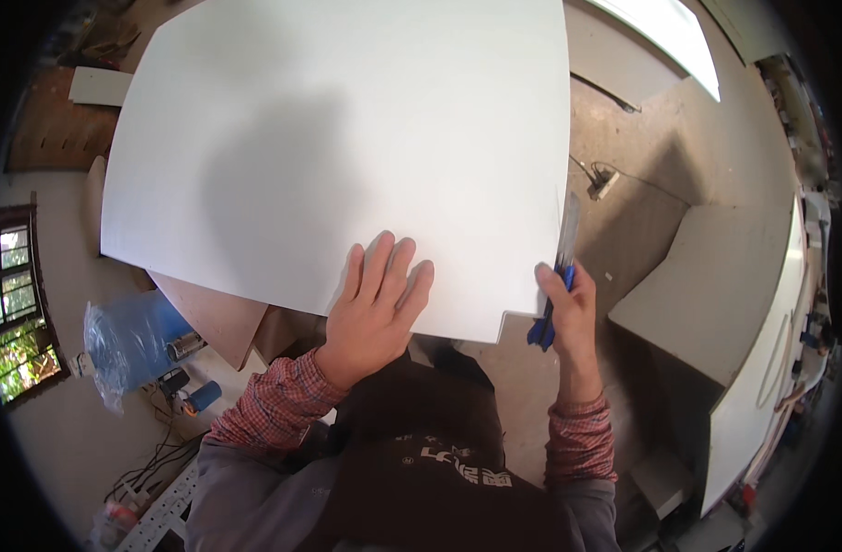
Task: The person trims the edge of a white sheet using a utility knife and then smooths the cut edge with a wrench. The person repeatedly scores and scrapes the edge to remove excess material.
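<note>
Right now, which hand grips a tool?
The right hand grips the blue-handled tool; the left hand lies flat on the white board, holding nothing.

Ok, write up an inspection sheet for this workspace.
Surface: brown panel under the near left edge of the white board; other support hidden.
Job's things: the white board, notched at its near right corner; blue-handled tool by its right edge.
Clutter: plastic wrap and a can, left.
Grips: left grip open on the board; right grip holding the tool.
Cables: dark cables, lower left; corded block on the floor, right.
Surroundings: barred window, left.
</note>
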`<action>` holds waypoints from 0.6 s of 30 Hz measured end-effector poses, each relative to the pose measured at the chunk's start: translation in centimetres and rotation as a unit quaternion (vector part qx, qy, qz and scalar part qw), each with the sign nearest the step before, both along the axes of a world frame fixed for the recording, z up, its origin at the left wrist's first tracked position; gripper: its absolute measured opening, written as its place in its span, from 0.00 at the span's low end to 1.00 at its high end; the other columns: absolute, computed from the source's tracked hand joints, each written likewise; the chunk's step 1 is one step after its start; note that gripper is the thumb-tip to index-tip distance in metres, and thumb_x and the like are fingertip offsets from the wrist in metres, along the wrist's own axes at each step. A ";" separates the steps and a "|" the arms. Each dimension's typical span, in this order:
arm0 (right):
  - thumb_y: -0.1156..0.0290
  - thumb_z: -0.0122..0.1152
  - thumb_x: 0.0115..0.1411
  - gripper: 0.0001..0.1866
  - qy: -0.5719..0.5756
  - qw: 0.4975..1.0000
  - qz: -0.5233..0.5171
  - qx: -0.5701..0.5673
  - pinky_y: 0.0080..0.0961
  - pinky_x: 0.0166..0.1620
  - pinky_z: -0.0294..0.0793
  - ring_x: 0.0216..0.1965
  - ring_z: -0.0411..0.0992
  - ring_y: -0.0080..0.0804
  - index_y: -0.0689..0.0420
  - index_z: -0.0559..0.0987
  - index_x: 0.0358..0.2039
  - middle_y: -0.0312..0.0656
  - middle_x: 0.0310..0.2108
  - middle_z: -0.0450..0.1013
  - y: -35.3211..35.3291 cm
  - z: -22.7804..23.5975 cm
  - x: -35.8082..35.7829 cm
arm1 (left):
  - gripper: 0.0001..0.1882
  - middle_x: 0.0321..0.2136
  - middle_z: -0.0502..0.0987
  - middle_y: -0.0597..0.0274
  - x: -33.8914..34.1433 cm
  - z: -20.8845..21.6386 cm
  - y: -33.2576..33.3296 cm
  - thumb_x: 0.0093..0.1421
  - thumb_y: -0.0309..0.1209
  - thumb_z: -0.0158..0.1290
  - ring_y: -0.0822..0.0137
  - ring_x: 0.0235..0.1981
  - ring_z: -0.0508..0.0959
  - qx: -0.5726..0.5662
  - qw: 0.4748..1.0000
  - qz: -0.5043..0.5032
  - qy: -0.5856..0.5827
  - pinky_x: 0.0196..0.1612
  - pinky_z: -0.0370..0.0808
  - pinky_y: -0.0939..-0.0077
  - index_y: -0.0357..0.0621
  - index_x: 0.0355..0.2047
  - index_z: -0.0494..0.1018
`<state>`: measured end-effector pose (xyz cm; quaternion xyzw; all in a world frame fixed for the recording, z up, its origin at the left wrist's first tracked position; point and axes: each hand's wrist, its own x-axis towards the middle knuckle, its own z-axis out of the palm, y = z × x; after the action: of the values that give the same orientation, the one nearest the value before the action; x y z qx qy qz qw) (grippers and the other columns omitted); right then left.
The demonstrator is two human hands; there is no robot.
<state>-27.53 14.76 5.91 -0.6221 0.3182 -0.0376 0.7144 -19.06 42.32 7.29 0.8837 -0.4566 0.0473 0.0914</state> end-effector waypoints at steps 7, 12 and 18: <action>0.60 0.68 0.68 0.15 0.012 1.000 -0.010 0.010 0.16 0.32 0.65 0.30 0.66 0.13 0.61 0.82 0.41 0.26 0.29 0.72 -2.6 0.4 4.7 | 0.44 0.72 0.58 0.37 3.0 3.8 -1.5 0.51 0.40 0.69 0.28 0.73 0.56 0.013 0.971 -0.116 0.207 0.71 0.50 0.25 0.40 0.67 0.68; 0.50 0.53 0.76 0.25 0.042 0.992 -0.098 -0.074 0.17 0.28 0.67 0.26 0.71 0.17 0.62 0.82 0.45 0.32 0.28 0.75 -3.4 1.3 3.4 | 0.34 0.60 0.71 0.43 12.2 3.9 -7.4 0.50 0.32 0.69 0.39 0.62 0.71 -0.084 0.954 -0.246 0.150 0.62 0.70 0.44 0.37 0.58 0.74; 0.54 0.52 0.75 0.22 0.086 0.975 -0.088 -0.187 0.21 0.31 0.70 0.27 0.71 0.22 0.63 0.80 0.48 0.38 0.30 0.77 -0.5 2.6 -3.2 | 0.13 0.40 0.80 0.51 20.9 -1.7 -19.9 0.66 0.34 0.56 0.52 0.50 0.77 -0.250 0.923 -0.292 -0.013 0.54 0.74 0.60 0.35 0.39 0.81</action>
<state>-30.71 14.30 8.53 -0.7151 0.4194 -0.1059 0.5491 1.81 22.38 5.59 0.6590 -0.6687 0.1428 0.3133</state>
